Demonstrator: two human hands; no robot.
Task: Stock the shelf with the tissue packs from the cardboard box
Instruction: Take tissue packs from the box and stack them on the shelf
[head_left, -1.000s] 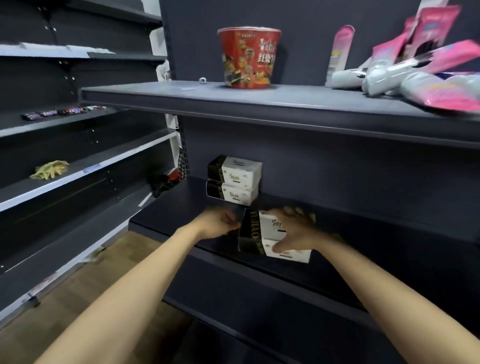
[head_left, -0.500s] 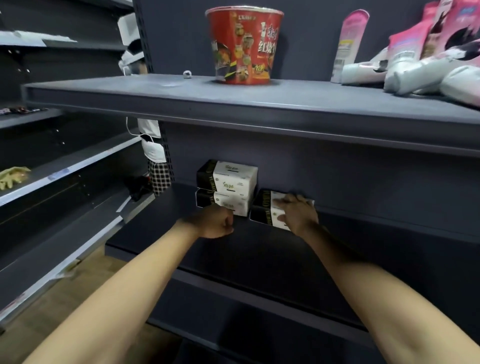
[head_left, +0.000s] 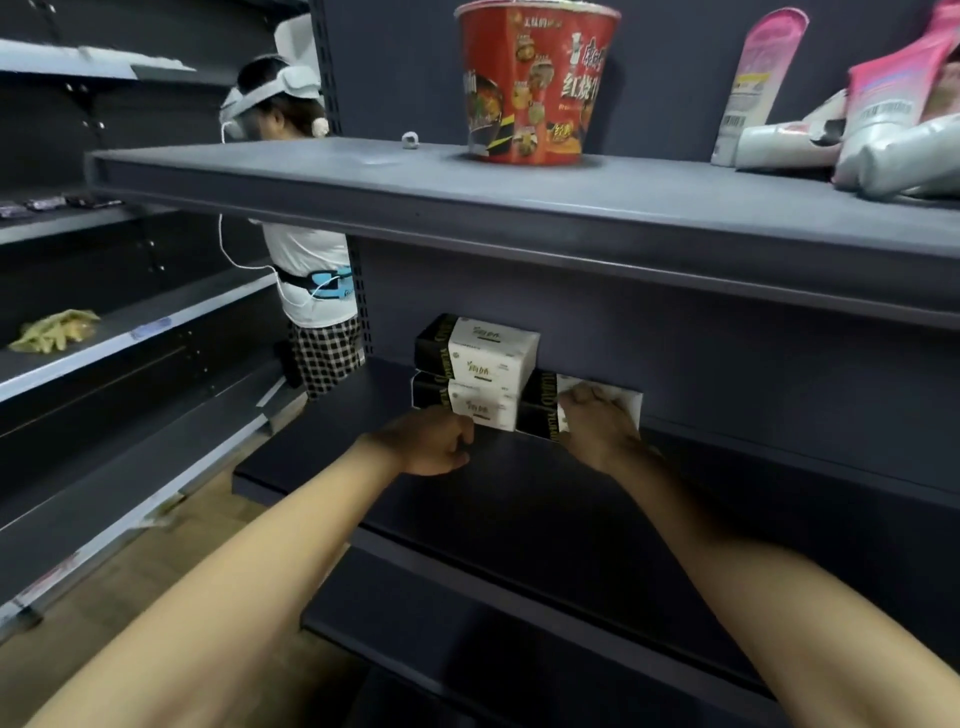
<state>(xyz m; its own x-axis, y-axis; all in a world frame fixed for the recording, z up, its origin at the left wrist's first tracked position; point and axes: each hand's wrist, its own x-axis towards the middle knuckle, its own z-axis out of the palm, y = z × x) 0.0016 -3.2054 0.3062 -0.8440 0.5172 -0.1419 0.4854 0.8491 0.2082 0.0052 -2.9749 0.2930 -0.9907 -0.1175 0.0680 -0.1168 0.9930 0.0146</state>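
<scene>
Two black-and-white tissue packs sit stacked at the back of the dark shelf (head_left: 545, 499), an upper pack (head_left: 483, 348) on a lower pack (head_left: 467, 408). A third tissue pack (head_left: 537, 410) stands right of the lower one, against the back wall. My right hand (head_left: 597, 426) lies over its front with the fingers curled on it. My left hand (head_left: 431, 441) hovers in front of the lower stacked pack, fingers curled, holding nothing. The cardboard box is out of view.
The shelf above (head_left: 519, 208) carries a red instant-noodle tub (head_left: 535, 78) and pink-and-white tubes (head_left: 857, 135). A person in a white top with a headset (head_left: 306, 249) stands left behind the shelving. More shelves (head_left: 130, 332) run along the left, over a wooden floor (head_left: 130, 597).
My right hand has pushed the third pack from the shelf's front to the back wall beside the stack. The view moved closer, and a person came into sight at left.
</scene>
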